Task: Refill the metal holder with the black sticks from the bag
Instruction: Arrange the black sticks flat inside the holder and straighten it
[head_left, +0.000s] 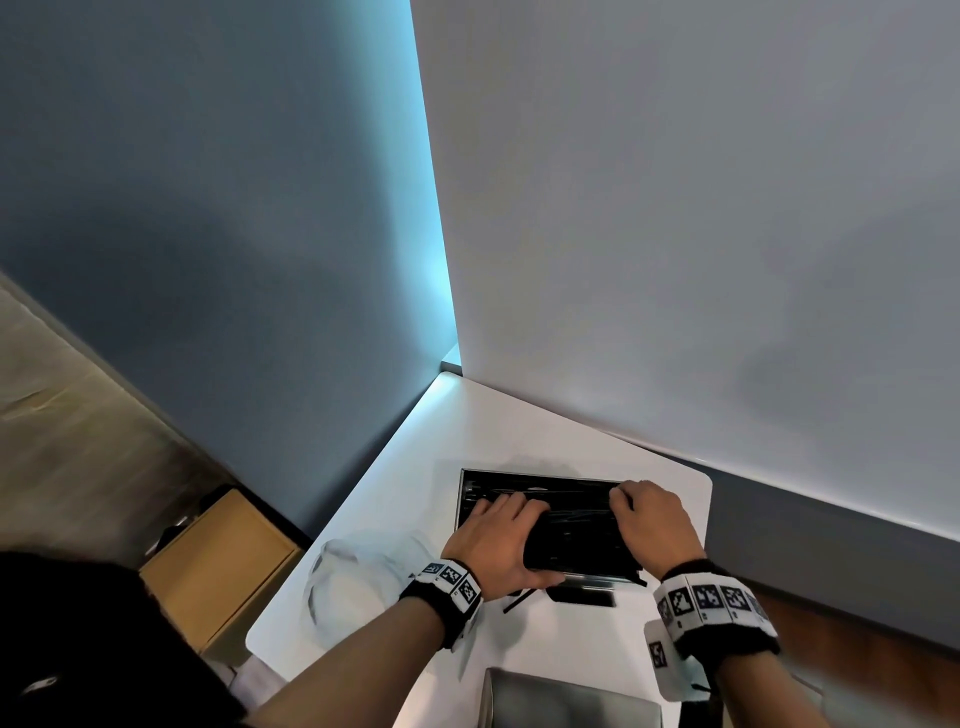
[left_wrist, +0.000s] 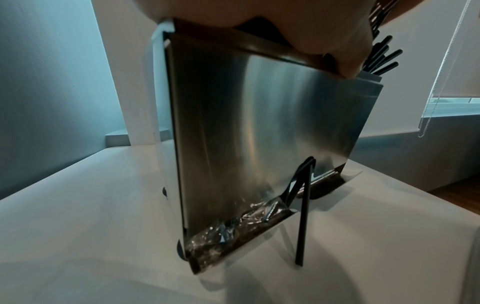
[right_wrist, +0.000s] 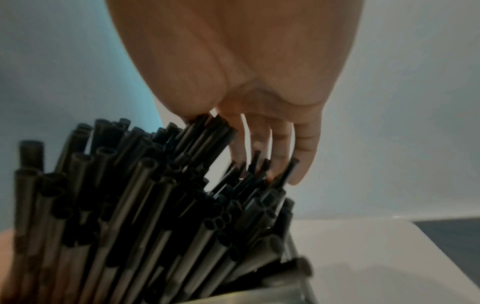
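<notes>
Head view: left hand (head_left: 493, 540) grips sticks (head_left: 566, 525) in the holder (head_left: 470, 480); right hand (head_left: 654, 519), fingers (right_wrist: 303, 144) straight and apart, likely levels their ends.

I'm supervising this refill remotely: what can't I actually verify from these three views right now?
- How full the metal holder is: in the head view both hands and the black sticks cover its opening.
- Left hand: its fingertips are cut off by the top edge in the left wrist view.
- What the right hand grips, if anything: blurred in the right wrist view.
- Contents of the bag: too pale to tell in the head view.
</notes>
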